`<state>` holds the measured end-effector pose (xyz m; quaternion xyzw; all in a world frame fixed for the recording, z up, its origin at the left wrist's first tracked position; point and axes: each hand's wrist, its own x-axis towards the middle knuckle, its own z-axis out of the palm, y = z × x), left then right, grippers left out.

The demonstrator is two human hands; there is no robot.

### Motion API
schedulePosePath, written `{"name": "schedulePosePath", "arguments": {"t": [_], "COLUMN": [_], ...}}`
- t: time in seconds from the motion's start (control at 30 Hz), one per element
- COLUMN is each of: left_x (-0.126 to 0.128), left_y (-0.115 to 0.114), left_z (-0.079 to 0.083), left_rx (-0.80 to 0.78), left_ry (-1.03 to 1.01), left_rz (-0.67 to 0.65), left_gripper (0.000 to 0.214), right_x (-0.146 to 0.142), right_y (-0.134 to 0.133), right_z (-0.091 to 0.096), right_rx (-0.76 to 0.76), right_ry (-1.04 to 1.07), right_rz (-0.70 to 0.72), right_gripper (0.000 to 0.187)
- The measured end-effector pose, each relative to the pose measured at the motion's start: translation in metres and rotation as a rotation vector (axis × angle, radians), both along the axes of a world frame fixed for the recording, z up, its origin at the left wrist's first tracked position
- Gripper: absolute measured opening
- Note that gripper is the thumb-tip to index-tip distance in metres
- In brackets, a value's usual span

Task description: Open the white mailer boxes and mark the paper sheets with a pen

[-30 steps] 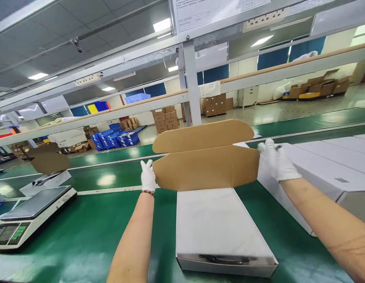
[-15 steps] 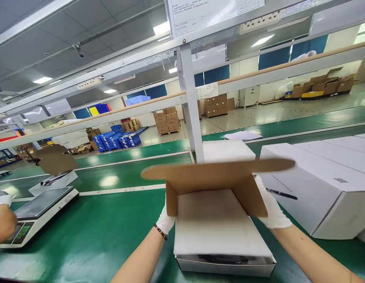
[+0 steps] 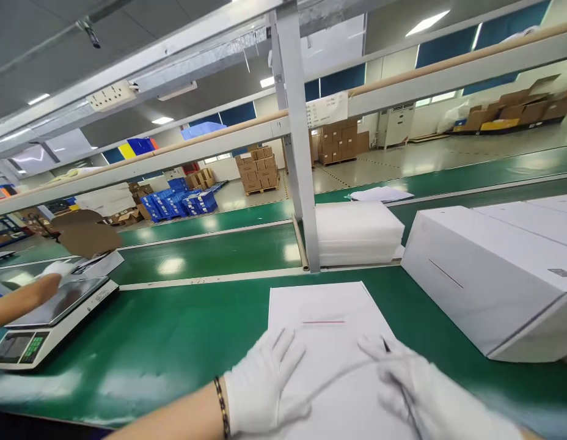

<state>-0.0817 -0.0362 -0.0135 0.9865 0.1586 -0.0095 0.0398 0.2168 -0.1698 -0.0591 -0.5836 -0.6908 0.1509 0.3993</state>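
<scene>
A flat white carton lies closed on the green belt in front of me, with a thin red line printed on its lid. My left hand, in a white glove with a bead bracelet at the wrist, rests flat on the lid with its fingers spread. My right hand, also gloved and blurred, presses on the lid's right side. A thin dark pen is tucked between its fingers.
A large white box stands close on the right. A stack of white foam sheets sits behind a grey steel post. At the left, another person's gloved hand reaches over a weighing scale.
The carton's brown flap, upright a second ago, has been folded down and the lid is shut. Both my hands came down onto it. My view has tilted down and nearer.
</scene>
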Motion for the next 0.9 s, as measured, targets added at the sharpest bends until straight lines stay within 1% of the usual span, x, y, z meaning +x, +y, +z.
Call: {"name": "schedulePosePath", "arguments": {"t": [0.07,0.1,0.13,0.17,0.2,0.27,0.33,0.4,0.43,0.5,0.57,0.6,0.67,0.77,0.83,0.9], "left_x": [-0.008,-0.011,-0.012,-0.012,-0.011,-0.002,0.014,0.032,0.041,0.057,0.069,0.073,0.077,0.080,0.078,0.070], "left_y": [-0.006,-0.004,-0.002,0.003,0.007,0.019,0.031,0.044,0.049,0.058,0.064,0.066,0.068,0.070,0.069,0.066], "left_z": [-0.035,-0.049,-0.059,-0.066,-0.068,-0.064,-0.051,-0.037,-0.032,-0.025,-0.025,-0.028,-0.032,-0.033,-0.028,-0.023], "left_rx": [0.117,0.161,0.189,0.198,0.190,0.137,0.069,0.013,0.002,0.016,0.054,0.074,0.104,0.137,0.121,0.058], "left_ry": [-0.088,-0.129,-0.158,-0.174,-0.182,-0.174,-0.128,-0.028,0.024,0.084,0.069,0.034,-0.048,-0.108,-0.104,-0.136], "left_rz": [-0.058,-0.067,-0.069,-0.063,-0.049,-0.002,0.063,0.131,0.169,0.267,0.379,0.415,0.432,0.400,0.395,0.399], "left_gripper": [0.079,0.081,0.084,0.086,0.089,0.095,0.106,0.116,0.118,0.112,0.102,0.099,0.100,0.099,0.097,0.104], "right_x": [-0.001,0.001,0.004,0.006,0.008,0.009,0.009,0.009,0.010,0.012,0.015,0.015,0.014,0.009,0.008,0.013], "right_y": [-0.005,-0.005,-0.004,-0.001,0.004,0.018,0.038,0.062,0.074,0.095,0.110,0.115,0.119,0.120,0.116,0.109], "right_z": [-0.039,-0.052,-0.060,-0.063,-0.060,-0.043,-0.023,-0.011,-0.009,-0.013,-0.022,-0.025,-0.026,-0.011,0.002,0.006], "right_rx": [0.207,0.287,0.350,0.376,0.346,0.242,0.166,0.142,0.144,0.150,0.153,0.143,0.131,0.109,0.046,-0.061], "right_ry": [-0.200,-0.291,-0.382,-0.455,-0.496,-0.527,-0.515,-0.520,-0.541,-0.590,-0.624,-0.635,-0.659,-0.658,-0.588,-0.448], "right_rz": [0.016,0.015,0.009,0.010,0.010,0.015,0.035,0.071,0.089,0.068,-0.003,-0.035,-0.069,-0.068,-0.054,-0.045], "right_gripper": [0.030,0.031,0.031,0.031,0.032,0.040,0.050,0.056,0.056,0.059,0.066,0.067,0.060,0.049,0.044,0.047]}}
